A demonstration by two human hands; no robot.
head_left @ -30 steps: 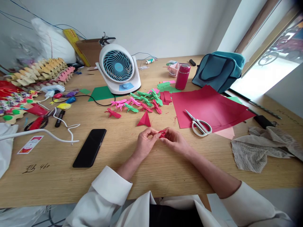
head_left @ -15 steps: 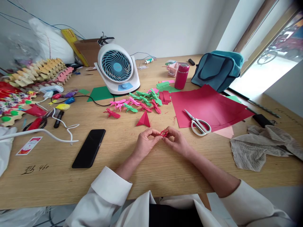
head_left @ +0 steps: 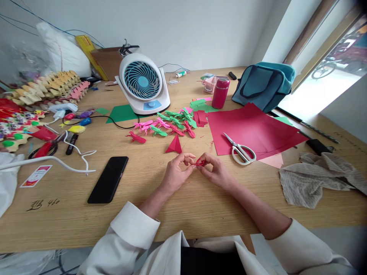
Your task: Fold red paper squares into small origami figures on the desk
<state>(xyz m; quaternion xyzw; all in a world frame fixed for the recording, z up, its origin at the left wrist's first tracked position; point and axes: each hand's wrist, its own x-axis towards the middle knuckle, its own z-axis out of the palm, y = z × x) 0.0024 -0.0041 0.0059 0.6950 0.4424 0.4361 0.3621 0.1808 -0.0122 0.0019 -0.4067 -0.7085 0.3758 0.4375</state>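
Between my fingertips is a small piece of folded red paper (head_left: 201,163), mostly hidden by the fingers. My left hand (head_left: 178,173) pinches its left end between thumb and fingers, and my right hand (head_left: 213,171) grips the other side. Just beyond the hands lies a red folded paper triangle (head_left: 174,144). Farther back is a loose pile of folded paper figures in green (head_left: 174,117), pink (head_left: 145,125) and red (head_left: 189,130). White-handled scissors (head_left: 243,153) rest to the right, partly over large red paper sheets (head_left: 249,128).
A white fan (head_left: 143,82) stands behind the pile, with a red flask (head_left: 220,93) and a blue bag (head_left: 262,86) to its right. A black phone (head_left: 108,179) lies left of my hands. A crumpled cloth (head_left: 318,177) is at the right; cables and cartons crowd the left.
The fingers of my left hand have lifted and shifted slightly on the red paper, which now looks flatter and narrower. My right hand keeps its hold.
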